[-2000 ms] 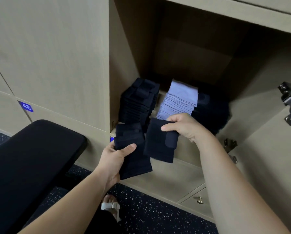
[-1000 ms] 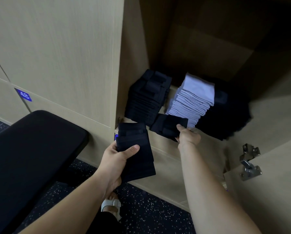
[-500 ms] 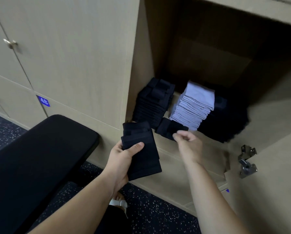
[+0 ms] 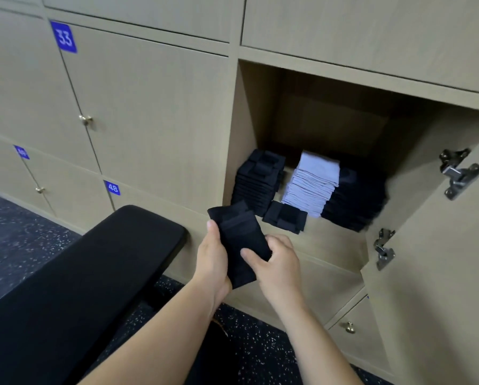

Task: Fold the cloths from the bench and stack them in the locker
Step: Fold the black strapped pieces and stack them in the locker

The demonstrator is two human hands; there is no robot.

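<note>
Both hands hold a folded black cloth (image 4: 238,237) in front of the open locker (image 4: 260,112). My left hand (image 4: 213,259) grips it from the left side and below. My right hand (image 4: 277,259) pinches its lower right edge, thumb on top. Inside the locker stand a stack of black cloths (image 4: 257,179) at the left, a stack of pale lilac cloths (image 4: 313,184) in the middle and a dark heap (image 4: 357,201) at the right. One folded black cloth (image 4: 285,220) lies alone at the locker's front edge.
A black padded bench (image 4: 80,279) runs from the lower left toward the lockers. The open locker door (image 4: 438,259) with metal hinges stands at the right. Closed numbered locker doors (image 4: 149,112) fill the left wall. The floor (image 4: 16,234) is dark and speckled.
My right hand set a folded black cloth on the locker's front edge, let go and came back to take hold of the cloth in my left hand. The view has pulled back.
</note>
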